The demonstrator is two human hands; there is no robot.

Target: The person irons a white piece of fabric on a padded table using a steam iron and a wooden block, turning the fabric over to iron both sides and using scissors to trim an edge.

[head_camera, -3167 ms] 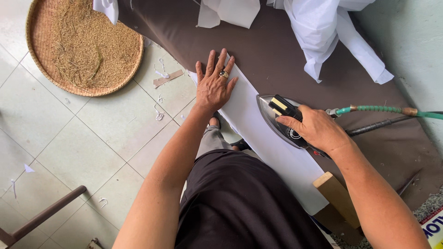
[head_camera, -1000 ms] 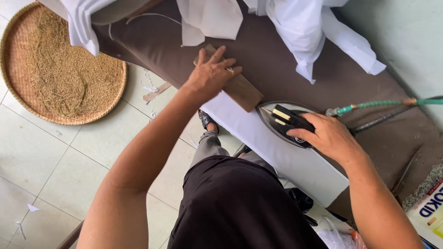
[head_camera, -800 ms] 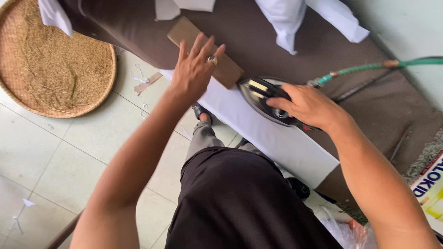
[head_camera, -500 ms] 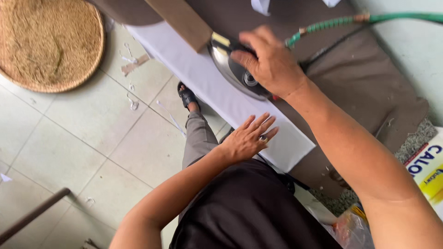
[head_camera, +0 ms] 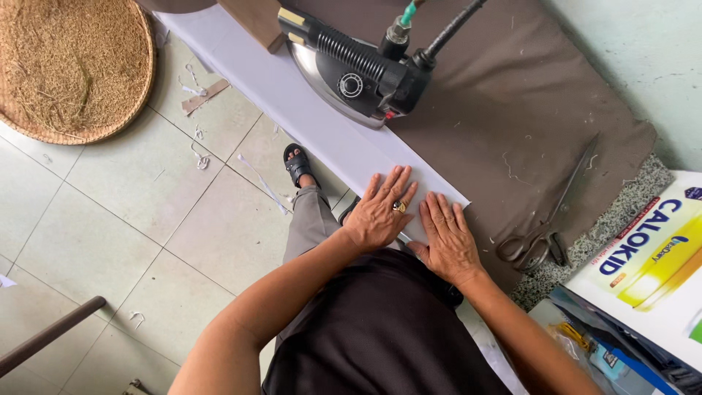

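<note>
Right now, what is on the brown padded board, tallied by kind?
White fabric strip: 1
Iron: 1
Wooden block: 1
Scissors: 1
Hands pressed flat on the strip: 2, left hand and right hand
Total: 6

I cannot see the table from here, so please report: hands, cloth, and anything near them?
Both hands flat: left hand and right hand press the white cloth strip. Iron stands unheld on the strip. Scissors lie apart, right.

Brown padded table (head_camera: 512, 95) bears white cloth strip (head_camera: 307, 110), iron (head_camera: 351, 69), scissors (head_camera: 545, 227).
</note>
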